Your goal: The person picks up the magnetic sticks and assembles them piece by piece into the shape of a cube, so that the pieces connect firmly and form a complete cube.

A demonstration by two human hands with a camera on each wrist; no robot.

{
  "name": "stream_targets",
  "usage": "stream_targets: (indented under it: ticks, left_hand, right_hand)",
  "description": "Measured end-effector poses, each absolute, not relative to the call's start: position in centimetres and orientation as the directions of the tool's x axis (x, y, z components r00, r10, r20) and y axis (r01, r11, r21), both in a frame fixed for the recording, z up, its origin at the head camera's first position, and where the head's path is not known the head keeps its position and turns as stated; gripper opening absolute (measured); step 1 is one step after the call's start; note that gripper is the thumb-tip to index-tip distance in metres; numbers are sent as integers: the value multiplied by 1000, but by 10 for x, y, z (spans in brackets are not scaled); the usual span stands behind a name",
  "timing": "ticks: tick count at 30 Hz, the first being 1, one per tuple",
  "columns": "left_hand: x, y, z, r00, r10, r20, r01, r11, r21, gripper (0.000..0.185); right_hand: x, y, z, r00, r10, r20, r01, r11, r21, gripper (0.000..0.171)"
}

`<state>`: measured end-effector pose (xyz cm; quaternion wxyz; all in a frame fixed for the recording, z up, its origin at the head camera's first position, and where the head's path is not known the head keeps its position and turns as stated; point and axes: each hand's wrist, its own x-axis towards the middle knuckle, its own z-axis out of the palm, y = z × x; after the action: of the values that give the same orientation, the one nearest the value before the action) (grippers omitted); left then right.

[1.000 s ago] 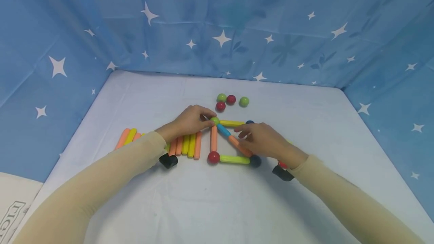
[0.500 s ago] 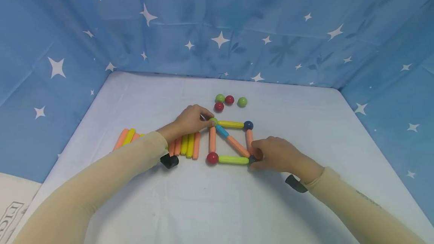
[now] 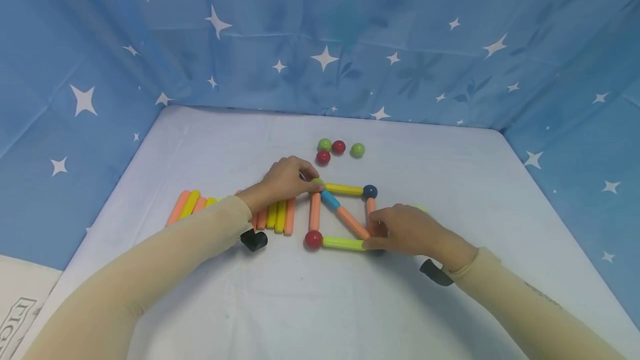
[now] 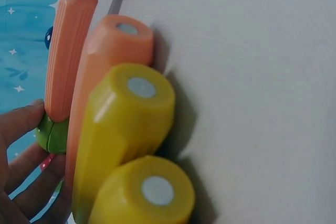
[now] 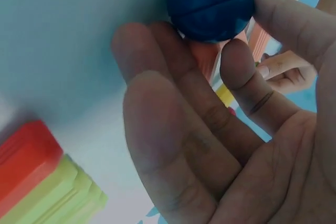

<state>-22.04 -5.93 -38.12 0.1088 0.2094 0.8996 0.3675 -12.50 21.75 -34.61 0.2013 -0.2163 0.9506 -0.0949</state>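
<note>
- In the head view, near centre: pinches the green ball in the grip of the left hand, at the upper left corner of a square frame of sticks and balls.
- Right of centre: grasps the dark blue ball with the right hand, at the frame's lower right corner, mostly covering it.
- Shows in full the diagonal, part blue, part orange, and, above centre, four loose balls, two red and two green.
- Left of centre: lines up orange and yellow sticks, partly hidden by the left sleeve.
- Lower left edge: bears outlined lettering on a pale panel, cut off; cannot be read with certainty.
- In the left wrist view: reveals pale round discs in stick ends, unseen from the head; shows a seam on the green ball, lower left, between fingers.
- In the right wrist view: shows the dark blue ball plainly at top centre, seamed, against thumb and fingertips; reveals, lower left, a red stick beside lime sticks, almost wholly hidden in the head view.
</note>
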Motion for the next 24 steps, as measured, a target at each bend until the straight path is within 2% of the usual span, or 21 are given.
stream_targets:
  ticks: [6, 10, 24]
  left_hand:
    - [-224, -63, -382, -875, 478, -74, 285, 634, 718, 35]
    - [-226, -65, -382, -870, 483, -102, 262, 628, 733, 37]
    - [-225, -64, -383, -884, 454, -113, 239, 647, 724, 37]
  right_hand:
    - [-124, 222, -343, -815, -436, -383, -337, 892, -300, 27]
    - [-123, 224, -344, -832, -416, -367, -319, 900, -297, 29]
    - [-126, 225, -344, -834, -390, -390, -249, 898, -363, 28]
